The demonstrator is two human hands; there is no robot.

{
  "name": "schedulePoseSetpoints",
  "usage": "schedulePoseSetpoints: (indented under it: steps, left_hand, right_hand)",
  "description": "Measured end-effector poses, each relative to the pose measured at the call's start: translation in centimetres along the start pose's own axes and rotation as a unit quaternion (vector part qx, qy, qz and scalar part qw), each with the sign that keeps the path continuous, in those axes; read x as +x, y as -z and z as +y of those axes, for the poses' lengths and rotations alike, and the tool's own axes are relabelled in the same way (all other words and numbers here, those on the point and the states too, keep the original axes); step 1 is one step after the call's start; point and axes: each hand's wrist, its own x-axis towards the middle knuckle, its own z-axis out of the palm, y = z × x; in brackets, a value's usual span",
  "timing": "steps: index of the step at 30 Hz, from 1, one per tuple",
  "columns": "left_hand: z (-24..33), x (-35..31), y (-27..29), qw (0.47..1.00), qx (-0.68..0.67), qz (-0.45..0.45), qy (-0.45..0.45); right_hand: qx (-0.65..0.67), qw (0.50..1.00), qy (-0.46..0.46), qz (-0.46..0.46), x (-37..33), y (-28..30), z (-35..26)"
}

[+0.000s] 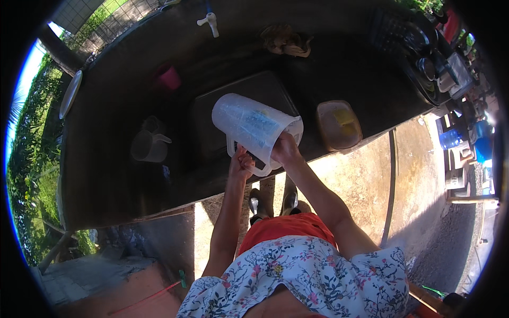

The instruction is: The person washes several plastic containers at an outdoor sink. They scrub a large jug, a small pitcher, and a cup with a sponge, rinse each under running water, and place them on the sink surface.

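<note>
A translucent plastic pitcher (244, 117) is tipped on its side above the dark counter, its mouth facing right and toward me. Its handle is gripped by my left hand (242, 163), fingers curled round it. My right hand (285, 149) reaches into the pitcher's mouth, so its fingers are hidden by the wall. Through the cloudy plastic a bluish patch with a hint of green shows faintly; I cannot make out what it is. Below the pitcher lies the dark rectangular sink basin (212, 103). Right of it stands a clear tub (339, 139) with yellow-green pieces, perhaps sponge, inside.
Left on the dark counter (106, 180) sit clear measuring cups (149, 146). Farther back are a pink cup (168, 78), a white tap (210, 24) and a crumpled brown cloth (286, 42). Dark racks with dishes (424, 69) fill the far right. A white plate (71, 94) leans at the left edge.
</note>
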Motion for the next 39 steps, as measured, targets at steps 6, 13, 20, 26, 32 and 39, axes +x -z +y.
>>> schedulePoseSetpoints:
  steps: [6,13,20,26,32,39]
  left_hand:
    - [-3.2,-0.5,-0.9,0.998,0.025,-0.014,0.056]
    - [-6.7,-2.3,-2.1,0.991,0.098,0.003,0.088]
    - [-6.2,-2.9,-1.6,0.992,0.045,-0.049,0.11]
    - [-4.7,-3.7,-2.1,0.995,0.06,-0.043,0.06]
    - [-4.9,-4.3,-1.7,0.994,0.087,-0.02,0.065]
    - [1.5,-5.1,0.5,0.989,-0.126,-0.024,0.08]
  right_hand:
    - [-0.074,0.995,0.007,0.072,1.9,0.5,-1.8]
    - [-0.548,0.818,0.16,-0.069,0.8,-0.3,0.3]
    - [-0.739,0.661,0.12,-0.046,0.5,1.0,-1.3]
    - [-0.738,0.667,0.092,-0.057,0.5,2.8,-1.2]
    - [-0.662,0.745,0.044,-0.066,0.3,2.1,1.3]
    - [-0.93,0.256,0.167,-0.207,2.4,-0.9,1.1]
